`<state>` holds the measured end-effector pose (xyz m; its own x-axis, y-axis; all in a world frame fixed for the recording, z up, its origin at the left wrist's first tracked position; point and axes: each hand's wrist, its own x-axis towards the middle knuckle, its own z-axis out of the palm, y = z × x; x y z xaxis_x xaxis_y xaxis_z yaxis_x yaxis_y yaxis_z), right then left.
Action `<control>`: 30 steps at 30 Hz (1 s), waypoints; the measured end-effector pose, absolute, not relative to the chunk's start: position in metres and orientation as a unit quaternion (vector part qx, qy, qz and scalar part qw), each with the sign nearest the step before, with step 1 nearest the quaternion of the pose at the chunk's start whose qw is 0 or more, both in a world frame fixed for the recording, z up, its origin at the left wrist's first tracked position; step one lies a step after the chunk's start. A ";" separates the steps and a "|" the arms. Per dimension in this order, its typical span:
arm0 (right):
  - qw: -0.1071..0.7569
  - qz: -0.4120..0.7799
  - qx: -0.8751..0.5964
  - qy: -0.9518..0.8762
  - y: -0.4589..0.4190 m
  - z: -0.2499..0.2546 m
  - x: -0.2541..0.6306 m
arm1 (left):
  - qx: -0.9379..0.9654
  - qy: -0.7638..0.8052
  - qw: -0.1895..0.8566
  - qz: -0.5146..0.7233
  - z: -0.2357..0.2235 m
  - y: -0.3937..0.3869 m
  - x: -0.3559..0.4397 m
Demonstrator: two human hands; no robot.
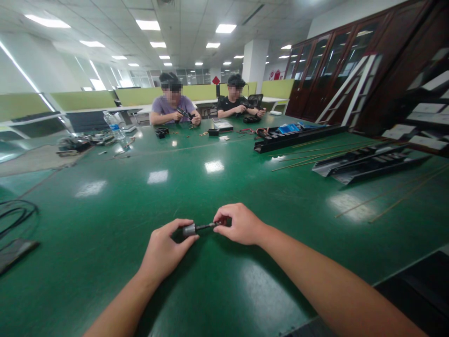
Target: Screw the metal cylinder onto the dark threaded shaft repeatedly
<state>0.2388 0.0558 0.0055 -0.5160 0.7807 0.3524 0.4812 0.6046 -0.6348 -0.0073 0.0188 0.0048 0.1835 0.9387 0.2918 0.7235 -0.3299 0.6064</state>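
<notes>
The left hand [163, 252] held the silver end of a small metal-and-black fitting [201, 228] firmly between thumb and fingers, while the right hand [240, 224] pinched its thin black shaft, both grips closed, above the green tabletop [147, 299].

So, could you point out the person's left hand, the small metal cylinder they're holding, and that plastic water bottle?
Left hand [163, 250]: head view, on the back of the hand.
Metal cylinder [189, 229]: head view, on its grey end.
Plastic water bottle [114, 127]: head view, on its blue label.
</notes>
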 end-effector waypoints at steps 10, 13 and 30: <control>0.319 0.230 -0.373 -0.840 0.056 0.005 0.240 | 0.749 0.552 0.167 0.327 0.003 0.018 -0.009; 0.321 0.229 -0.374 -0.839 0.056 0.006 0.240 | 0.750 0.550 0.165 0.328 0.004 0.018 -0.009; 0.324 0.226 -0.372 -0.840 0.056 0.006 0.241 | 0.754 0.549 0.154 0.325 0.004 0.018 -0.009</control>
<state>0.2410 0.0560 0.0065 -0.5143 0.7707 0.3762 0.4786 0.6219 -0.6198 -0.0092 0.0184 0.0039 0.1849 0.9288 0.3213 0.7280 -0.3490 0.5900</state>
